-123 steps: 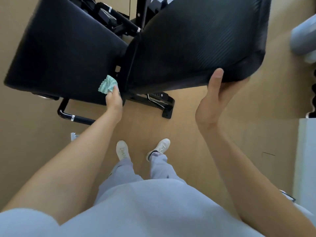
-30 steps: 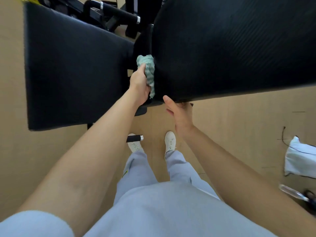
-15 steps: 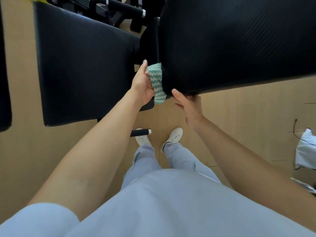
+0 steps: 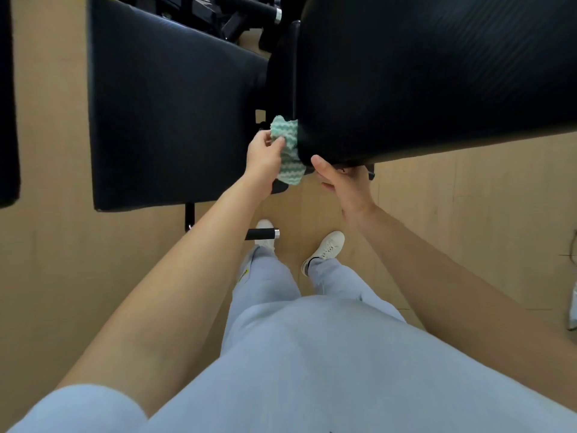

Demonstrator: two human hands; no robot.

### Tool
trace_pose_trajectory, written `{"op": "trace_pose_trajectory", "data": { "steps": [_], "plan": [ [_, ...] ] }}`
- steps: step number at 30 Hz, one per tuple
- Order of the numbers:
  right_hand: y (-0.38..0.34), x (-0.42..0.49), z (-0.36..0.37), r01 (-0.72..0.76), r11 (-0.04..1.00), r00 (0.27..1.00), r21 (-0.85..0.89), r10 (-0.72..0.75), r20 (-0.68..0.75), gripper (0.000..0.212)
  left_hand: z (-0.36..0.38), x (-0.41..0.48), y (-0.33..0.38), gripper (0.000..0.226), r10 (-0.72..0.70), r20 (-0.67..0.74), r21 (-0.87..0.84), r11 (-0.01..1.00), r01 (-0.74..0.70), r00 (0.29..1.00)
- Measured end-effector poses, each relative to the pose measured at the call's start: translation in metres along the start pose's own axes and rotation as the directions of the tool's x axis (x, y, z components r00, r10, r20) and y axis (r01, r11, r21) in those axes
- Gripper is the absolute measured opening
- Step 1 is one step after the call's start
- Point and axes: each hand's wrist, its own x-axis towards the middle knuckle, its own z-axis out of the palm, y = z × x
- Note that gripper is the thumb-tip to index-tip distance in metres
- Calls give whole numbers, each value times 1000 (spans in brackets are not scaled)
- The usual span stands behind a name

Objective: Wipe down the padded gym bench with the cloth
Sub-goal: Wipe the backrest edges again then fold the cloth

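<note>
The black padded gym bench has a flat seat pad (image 4: 175, 120) on the left and a raised back pad (image 4: 437, 76) on the right. My left hand (image 4: 265, 157) grips a green-and-white wavy-striped cloth (image 4: 287, 151) and presses it against the left end face of the back pad, in the gap between the two pads. My right hand (image 4: 343, 182) holds the lower near corner of the back pad from below, thumb on the edge; its fingers are partly hidden under the pad.
The bench's black metal frame (image 4: 237, 10) shows behind the pads, and a black foot bar with a chrome tip (image 4: 262, 234) lies by my white shoes (image 4: 324, 251) on the wooden floor. Another black pad edge (image 4: 7, 120) stands at far left. White items (image 4: 573, 310) sit at right.
My left hand slid the cloth down the end face of the back pad toward its lower corner. My right hand kept its hold under that corner.
</note>
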Motion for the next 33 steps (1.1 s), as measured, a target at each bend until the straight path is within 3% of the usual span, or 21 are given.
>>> {"op": "trace_pose_trajectory", "data": {
  "steps": [2, 4, 8, 11, 14, 21, 23, 28, 33],
  "plan": [
    [2, 2, 1, 10, 1000, 1000, -8, -11, -10, 55, -3, 9, 1, 36, 126, -7, 102, 987, -125, 992],
    [3, 2, 4, 8, 1000, 999, 0, -8, -42, 70, -6, 19, 3, 55, 224, 84, 177, 956, -235, 971],
    [4, -2, 11, -14, 999, 996, 32, 16, -82, 80, -9, 30, -1, 31, 269, 198, 313, 894, -320, 943],
    [7, -5, 17, -23, 997, 993, 72, 31, -111, 65, -11, 27, 0, 20, 255, 178, 315, 900, -301, 950],
    [7, -5, 19, -34, 996, 988, 85, 47, -148, 64, -9, 32, 5, 19, 190, 156, 244, 944, -224, 969],
    [5, -5, 16, -26, 998, 983, 54, 36, -181, 48, 5, 73, 74, 17, 127, -7, 47, 991, -126, 992],
    [6, -4, 16, -28, 998, 981, 51, 37, -188, 47, 6, 76, 78, 17, 102, 19, 37, 994, -102, 995],
    [5, -8, 22, -36, 997, 980, 75, 50, -194, 75, -6, 44, 32, 20, 17, 136, 85, 996, -28, 991],
    [4, -10, 27, -57, 994, 975, 95, 76, -209, 75, -9, 10, 20, 31, -62, 283, 6, 998, 63, 957]
  ]
}}
